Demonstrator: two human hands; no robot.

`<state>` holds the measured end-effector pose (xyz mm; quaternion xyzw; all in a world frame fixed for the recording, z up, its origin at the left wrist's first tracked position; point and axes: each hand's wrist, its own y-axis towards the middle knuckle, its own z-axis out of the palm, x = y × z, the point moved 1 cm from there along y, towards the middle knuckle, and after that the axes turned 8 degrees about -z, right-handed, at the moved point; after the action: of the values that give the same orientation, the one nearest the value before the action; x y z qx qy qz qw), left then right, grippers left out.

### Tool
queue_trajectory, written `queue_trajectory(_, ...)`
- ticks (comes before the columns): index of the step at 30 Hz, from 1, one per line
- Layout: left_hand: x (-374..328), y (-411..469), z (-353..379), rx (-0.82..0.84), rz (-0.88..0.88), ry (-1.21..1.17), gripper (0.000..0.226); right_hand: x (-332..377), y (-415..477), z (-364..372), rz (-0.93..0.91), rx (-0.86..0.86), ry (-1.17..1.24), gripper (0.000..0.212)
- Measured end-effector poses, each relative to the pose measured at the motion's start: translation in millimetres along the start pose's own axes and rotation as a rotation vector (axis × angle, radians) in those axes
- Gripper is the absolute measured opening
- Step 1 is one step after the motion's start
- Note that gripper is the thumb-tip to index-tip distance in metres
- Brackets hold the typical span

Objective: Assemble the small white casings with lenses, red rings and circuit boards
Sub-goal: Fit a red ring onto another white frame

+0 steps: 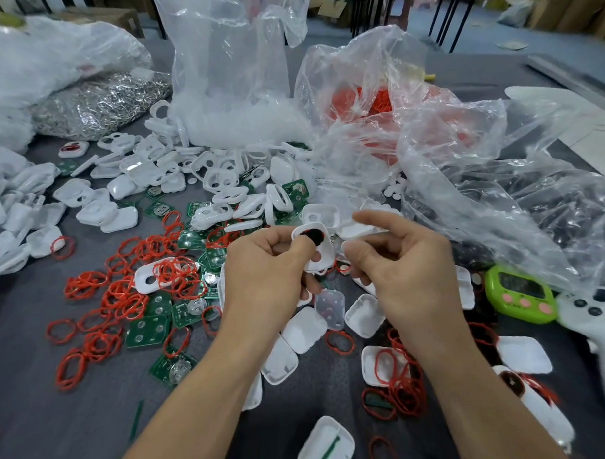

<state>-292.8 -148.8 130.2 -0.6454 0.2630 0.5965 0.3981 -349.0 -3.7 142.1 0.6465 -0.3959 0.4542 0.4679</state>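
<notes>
Both forearms reach in from the bottom edge and the hands meet at mid-frame above the table. The left hand is palm-in with fingers curled, gripping a white casing. Its thumb presses on the casing's open face beside a dark patch with a bit of red; what that patch is, can't tell. The casing is held tilted, off the table, just left of the right hand. On the right hand the index finger is half extended forward, and the thumb and other fingers are curled in. Whether anything is pinched there, can't tell. The two hands are close together, not clearly touching.

Loose red rings and green circuit boards lie scattered left of the hands, and spare casings lie below and behind them. Clear plastic bags are piled at the back. A green timer and a white controller sit at the right.
</notes>
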Motion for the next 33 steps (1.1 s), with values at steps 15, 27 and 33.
queue_trajectory(15, -4.1, -5.4, 6.3, 0.048, -0.068, -0.095, 0.016, 5.9, -0.5, 2.2, -0.052, 0.05, 0.124, 0.032)
queue_trajectory(27, -2.8, -5.1, 5.6, 0.096, -0.127, -0.009, 0.024, 8.4, -10.8, 7.2, -0.245, 0.0, -0.362, 0.023)
queue_trajectory(33, -1.4, -5.0, 7.3, 0.195, -0.178, -0.02, 0.03, 6.0, -6.4, 4.1, -0.231, 0.12, -0.448, 0.019)
